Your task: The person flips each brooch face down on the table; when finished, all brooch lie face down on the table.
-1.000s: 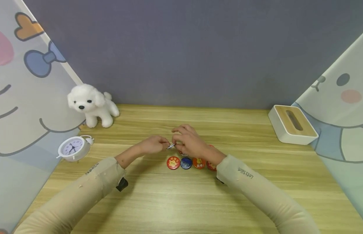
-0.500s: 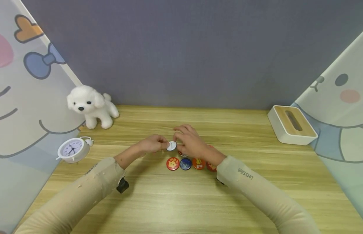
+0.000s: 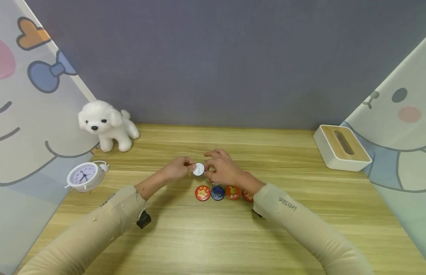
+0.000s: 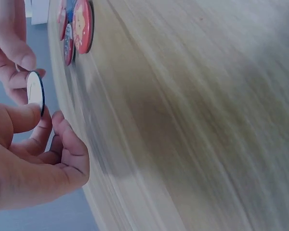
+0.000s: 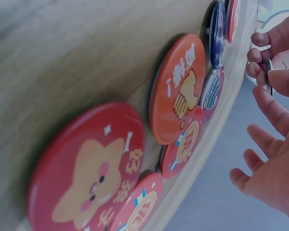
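Between my two hands is a round badge, its white face turned up and its rim dark. My left hand pinches its left side between thumb and fingers. From the other side my right hand holds the edge with thumb and index finger, its other fingers spread loosely. The left wrist view shows the badge tilted, above the wooden table. Just in front lie a red star badge, a blue badge and an orange badge. Further red badges are partly hidden under my right hand and forearm.
A white plush dog stands at the back left, with a white alarm clock before it. At the back right is a tissue box with a wooden lid. A dark grey panel borders the table's far edge.
The badge was seen nearly edge-on; it has turned so its white face shows, and shifted slightly left with my left hand. The badges on the table have stayed put.
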`<action>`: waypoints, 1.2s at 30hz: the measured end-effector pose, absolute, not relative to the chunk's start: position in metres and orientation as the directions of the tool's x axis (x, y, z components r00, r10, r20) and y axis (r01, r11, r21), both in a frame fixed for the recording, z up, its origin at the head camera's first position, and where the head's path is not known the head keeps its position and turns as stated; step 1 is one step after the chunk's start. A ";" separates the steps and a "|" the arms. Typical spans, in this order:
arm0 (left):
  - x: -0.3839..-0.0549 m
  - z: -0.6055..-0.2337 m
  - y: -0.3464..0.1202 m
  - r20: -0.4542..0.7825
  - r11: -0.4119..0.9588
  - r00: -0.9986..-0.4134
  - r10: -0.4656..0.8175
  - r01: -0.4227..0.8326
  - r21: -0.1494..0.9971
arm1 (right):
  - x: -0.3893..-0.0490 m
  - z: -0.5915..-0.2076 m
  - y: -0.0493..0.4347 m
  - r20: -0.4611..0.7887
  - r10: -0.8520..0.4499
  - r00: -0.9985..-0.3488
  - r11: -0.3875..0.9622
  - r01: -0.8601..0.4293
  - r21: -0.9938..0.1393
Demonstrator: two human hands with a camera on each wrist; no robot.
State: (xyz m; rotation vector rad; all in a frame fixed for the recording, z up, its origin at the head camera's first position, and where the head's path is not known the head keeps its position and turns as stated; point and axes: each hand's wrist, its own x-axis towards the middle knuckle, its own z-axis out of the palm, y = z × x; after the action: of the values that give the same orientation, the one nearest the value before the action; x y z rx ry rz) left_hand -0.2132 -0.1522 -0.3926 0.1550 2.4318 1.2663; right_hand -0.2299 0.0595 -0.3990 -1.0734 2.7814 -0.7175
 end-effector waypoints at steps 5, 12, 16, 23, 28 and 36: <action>-0.214 -0.397 -0.151 -0.248 0.609 -0.930 0.270 -0.034 0.792 | -0.229 -0.398 0.060 0.079 -0.640 -0.765 0.645 -0.590 -0.486; -0.214 -0.396 -0.151 -0.216 0.646 -0.939 0.267 0.008 0.763 | -0.229 -0.397 0.059 0.056 -0.599 -0.798 0.656 -0.530 -0.537; -0.214 -0.396 -0.152 -0.202 0.671 -0.926 0.317 0.069 0.739 | -0.230 -0.397 0.058 0.080 -0.587 -0.805 0.652 -0.530 -0.542; -0.212 -0.396 -0.152 -0.195 0.678 -0.911 0.365 0.116 0.726 | -0.233 -0.398 0.057 0.104 -0.578 -0.810 0.664 -0.540 -0.517; -0.212 -0.395 -0.152 -0.196 0.698 -0.908 0.371 0.133 0.704 | -0.234 -0.398 0.056 0.106 -0.582 -0.807 0.666 -0.547 -0.508; -0.209 -0.393 -0.151 -0.157 0.799 -0.918 0.364 0.222 0.559 | -0.234 -0.392 0.053 0.047 -0.616 -0.786 0.677 -0.560 -0.478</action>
State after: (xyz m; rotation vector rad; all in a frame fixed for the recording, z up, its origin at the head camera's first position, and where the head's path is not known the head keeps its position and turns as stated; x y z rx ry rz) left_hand -0.2092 -0.1513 -0.3931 0.4530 2.7311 0.8022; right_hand -0.2341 0.0529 -0.3916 -0.9743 2.7681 -0.7293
